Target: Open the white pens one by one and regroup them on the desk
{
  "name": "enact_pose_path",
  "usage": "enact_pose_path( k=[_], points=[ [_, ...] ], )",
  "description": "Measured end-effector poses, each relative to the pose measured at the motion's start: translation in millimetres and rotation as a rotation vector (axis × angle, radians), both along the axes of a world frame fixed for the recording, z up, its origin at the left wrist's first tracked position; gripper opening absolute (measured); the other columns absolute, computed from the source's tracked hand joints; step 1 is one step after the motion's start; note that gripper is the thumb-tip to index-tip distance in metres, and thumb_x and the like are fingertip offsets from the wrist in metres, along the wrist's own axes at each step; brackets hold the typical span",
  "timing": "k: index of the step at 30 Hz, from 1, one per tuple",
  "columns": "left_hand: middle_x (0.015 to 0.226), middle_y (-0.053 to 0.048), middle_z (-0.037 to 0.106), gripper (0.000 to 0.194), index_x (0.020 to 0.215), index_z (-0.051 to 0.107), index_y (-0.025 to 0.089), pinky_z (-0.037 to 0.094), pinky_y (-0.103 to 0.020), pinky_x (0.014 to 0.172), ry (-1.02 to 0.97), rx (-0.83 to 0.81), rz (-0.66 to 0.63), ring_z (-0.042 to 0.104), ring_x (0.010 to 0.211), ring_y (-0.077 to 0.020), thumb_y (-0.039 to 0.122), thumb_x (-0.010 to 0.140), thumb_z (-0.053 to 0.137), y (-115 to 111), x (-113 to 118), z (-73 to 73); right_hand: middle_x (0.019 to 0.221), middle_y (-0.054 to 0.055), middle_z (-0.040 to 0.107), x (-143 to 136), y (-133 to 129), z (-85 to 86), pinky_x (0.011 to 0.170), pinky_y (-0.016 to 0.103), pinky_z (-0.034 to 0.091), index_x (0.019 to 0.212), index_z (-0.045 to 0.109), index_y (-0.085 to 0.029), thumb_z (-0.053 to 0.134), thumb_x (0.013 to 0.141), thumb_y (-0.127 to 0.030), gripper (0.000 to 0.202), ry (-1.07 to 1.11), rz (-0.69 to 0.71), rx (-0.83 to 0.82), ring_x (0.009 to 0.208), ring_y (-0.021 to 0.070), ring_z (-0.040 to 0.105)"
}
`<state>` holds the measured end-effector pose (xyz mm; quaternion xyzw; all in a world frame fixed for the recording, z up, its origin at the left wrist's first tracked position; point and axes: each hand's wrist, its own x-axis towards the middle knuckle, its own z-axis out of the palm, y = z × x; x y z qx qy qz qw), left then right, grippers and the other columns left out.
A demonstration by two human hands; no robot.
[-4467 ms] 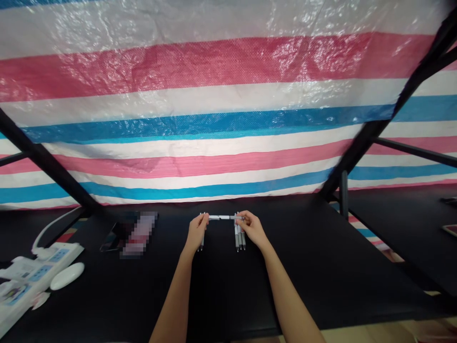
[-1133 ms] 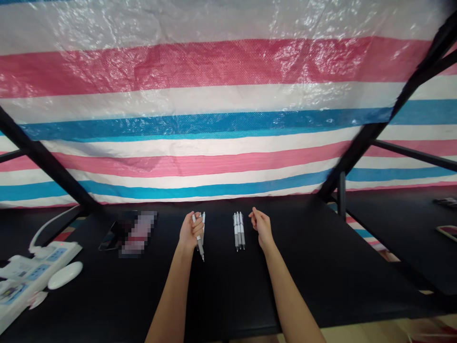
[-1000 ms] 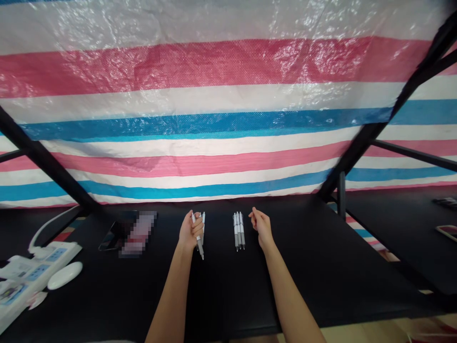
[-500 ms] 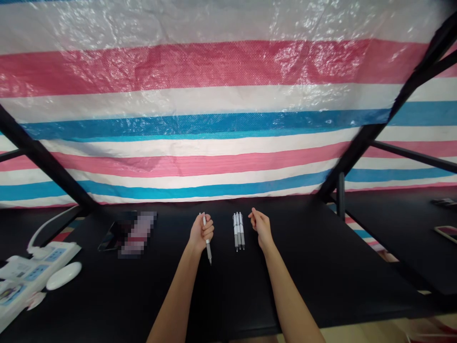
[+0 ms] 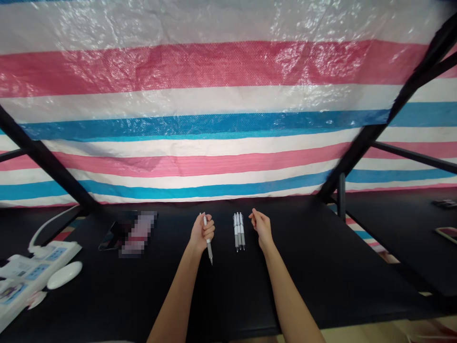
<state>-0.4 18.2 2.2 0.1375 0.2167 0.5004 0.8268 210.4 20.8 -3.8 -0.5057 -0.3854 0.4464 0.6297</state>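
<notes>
My left hand [image 5: 202, 232] is closed around a white pen with a grey grip [image 5: 209, 250], its tip pointing down toward me. A small white end also shows at the top of this hand; whether it belongs to a second pen I cannot tell. To the right, three similar pens [image 5: 239, 232] lie side by side on the black table [image 5: 235, 295], tips toward me. Just beyond them my right hand [image 5: 263, 229] rests with its fingers curled in and nothing visible in them. It does not touch the pens.
At the left stand a white power strip [image 5: 39, 269] with a cable and a white oval object [image 5: 64, 275] beside it. A dark phone-like object [image 5: 112, 235] lies farther back, next to a blurred patch. Black frame bars [image 5: 348, 157] and a striped sheet [image 5: 214, 164] bound the table.
</notes>
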Motion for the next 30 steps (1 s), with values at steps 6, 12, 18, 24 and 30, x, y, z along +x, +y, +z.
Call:
enact_pose_path(
  k=[6, 12, 18, 24, 30],
  points=[
    [0.045, 0.011, 0.013, 0.023, 0.064, 0.042, 0.017, 0.002, -0.013, 0.029, -0.009, 0.01, -0.018, 0.012, 0.029, -0.0016, 0.029, 0.083, 0.044, 0.0, -0.7, 0.5, 0.048, -0.004, 0.04, 1.1, 3.7, -0.9, 0.039, 0.022, 0.018, 0.047, 0.053, -0.017, 0.063, 0.067, -0.05, 0.04, 0.05, -0.021, -0.038, 0.043, 0.0062, 0.032],
    [0.044, 0.01, 0.014, 0.024, 0.061, 0.042, 0.016, 0.001, -0.013, 0.03, 0.004, 0.022, -0.002, 0.014, 0.028, -0.0017, 0.026, 0.082, 0.042, -1.7, -2.7, 2.9, 0.039, -0.011, 0.017, 11.5, 4.4, 2.2, 0.032, 0.022, 0.007, 0.048, 0.03, -0.021, 0.055, 0.075, -0.049, 0.046, 0.511, -0.073, -0.019, 0.034, 0.0052, 0.01],
    [0.043, 0.01, 0.017, 0.025, 0.063, 0.043, 0.016, 0.004, -0.013, 0.029, 0.032, 0.016, -0.002, 0.015, 0.028, -0.0022, 0.029, 0.084, 0.042, -0.7, -4.7, 1.0, 0.033, -0.011, 0.017, 25.4, -0.1, -2.1, 0.031, 0.022, 0.013, 0.049, 0.041, -0.022, 0.044, 0.078, -0.06, 0.048, 0.674, 0.135, 0.034, 0.03, 0.0064, 0.01],
    [0.045, 0.009, 0.028, 0.024, 0.074, 0.048, 0.015, 0.013, -0.013, 0.029, 0.141, 0.043, 0.106, 0.022, 0.03, -0.0024, 0.037, 0.082, 0.045, -2.0, -4.0, 3.3, 0.037, -0.01, 0.022, 23.3, -2.2, -0.1, 0.034, 0.021, 0.018, 0.069, 0.064, -0.02, 0.042, 0.077, -0.064, 0.051, 0.487, 0.173, 0.04, 0.03, 0.0062, 0.015],
    [0.061, 0.004, 0.051, 0.038, 0.103, 0.048, 0.016, 0.028, -0.014, 0.037, 0.498, 0.13, 0.381, 0.045, 0.043, -0.0058, 0.011, 0.066, 0.048, 0.3, 1.1, 1.2, 0.045, -0.006, 0.039, 18.7, 0.3, 5.3, 0.041, 0.024, 0.037, 0.072, 0.063, -0.021, 0.047, 0.076, -0.059, 0.041, 0.489, 0.122, -0.011, 0.037, 0.0088, 0.036]
  ],
)
